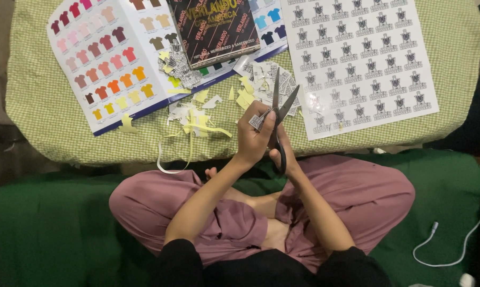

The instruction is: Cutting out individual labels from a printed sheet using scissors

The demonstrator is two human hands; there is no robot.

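Green-and-white checked cloth (48, 106) covers a low table, with a dark green blanket (48, 228) below it where the person sits cross-legged in mauve trousers. Item one: long dark-handled steel scissors (280, 114), held upright in the right hand (282, 154), fingers closed through the loops, blades parted above the table edge. Item two: small white cut-out sticker with a grey emblem (256, 121), pinched between thumb and fingers of the left hand (254, 135), touching the blades near the pivot. Item three: large white sheet of printed emblem stickers (362, 58), flat to the right, several of its lower rows already cut away. Item four: open colour chart of small shirt shapes (104, 58), left, with a dark printed booklet (214, 29) lying on it. Item five: heap of finished cut-outs (266, 79) and pale yellow backing scraps (197, 119) between chart and sheet. Item six: white cable (452, 250), lower right. Handling note: clean trimming probably depends on turning the sticker into the blades, not the scissors, cutting close to the emblem with fingertips clear.
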